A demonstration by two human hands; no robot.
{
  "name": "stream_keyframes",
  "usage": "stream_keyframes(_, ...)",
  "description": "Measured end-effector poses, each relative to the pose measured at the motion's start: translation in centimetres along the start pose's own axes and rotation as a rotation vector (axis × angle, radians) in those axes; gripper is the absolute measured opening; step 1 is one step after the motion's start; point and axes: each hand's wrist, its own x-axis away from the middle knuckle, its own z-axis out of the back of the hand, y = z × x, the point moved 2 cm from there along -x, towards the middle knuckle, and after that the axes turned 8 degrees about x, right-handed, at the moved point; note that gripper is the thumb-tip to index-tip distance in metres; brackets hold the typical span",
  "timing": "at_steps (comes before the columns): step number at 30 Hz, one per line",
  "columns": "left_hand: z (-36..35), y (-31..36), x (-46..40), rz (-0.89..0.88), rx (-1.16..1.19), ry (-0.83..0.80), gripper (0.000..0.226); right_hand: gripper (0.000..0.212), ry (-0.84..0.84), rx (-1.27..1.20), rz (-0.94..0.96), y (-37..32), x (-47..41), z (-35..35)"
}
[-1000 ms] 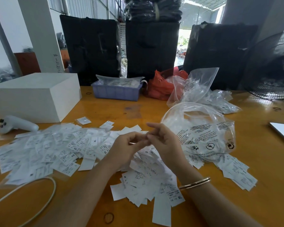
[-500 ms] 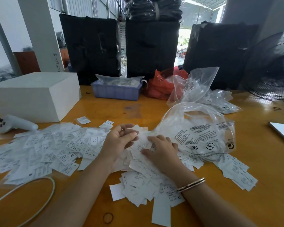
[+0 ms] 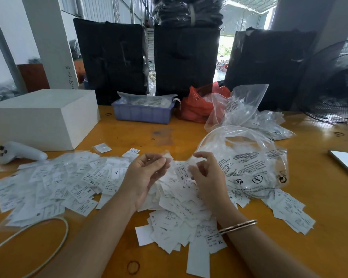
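**While Fingers Pinch, Labels Lie Heaped**

Where white paper size labels (image 3: 175,199) cover the yellow wooden table (image 3: 319,227), the left hand (image 3: 145,177) and right hand (image 3: 207,177) hover just above the heap, fingers curled, pinching a small blurred translucent slip (image 3: 167,157) between them. Labels read "XS", "XL" and "S". Just right, a clear plastic bag (image 3: 249,163) bears black warning print, too small to read.

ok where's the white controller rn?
Head view, far left of the table: the white controller lies just in front of the white box, at the far edge of the labels.
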Motion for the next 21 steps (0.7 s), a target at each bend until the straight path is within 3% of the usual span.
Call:
stream_keyframes(5, -0.2, 0.0, 0.0, -0.018, -0.042, -0.002, 0.034, 0.033, 0.017, -0.095, 0.074, -0.7, 0.4, 0.2)
stream_keyframes(10, -0.4, -0.3, 0.2, -0.02, -0.103, -0.056, 0.034, 0.018, -0.155, -0.065, 0.077, -0.9, 0.8, -0.9)
stream_keyframes(13, -0.6, -0.3, 0.4, -0.021, -0.109, -0.103, 0.033, 0.016, -0.131, -0.067, 0.082, -1.1, 0.8, -0.9)
stream_keyframes(17, -0.8, -0.3, 0.3, -0.035, -0.095, -0.114, 0.03, 0.024, 0.029, -0.384, -0.048, -1.0, 0.1, 0.5)
stream_keyframes(21, -0.7, -0.3, 0.2, -0.05, -0.102, -0.107, 0.029, 0.029, 0.037, -0.611, -0.174, -0.7, 0.0, 0.8)
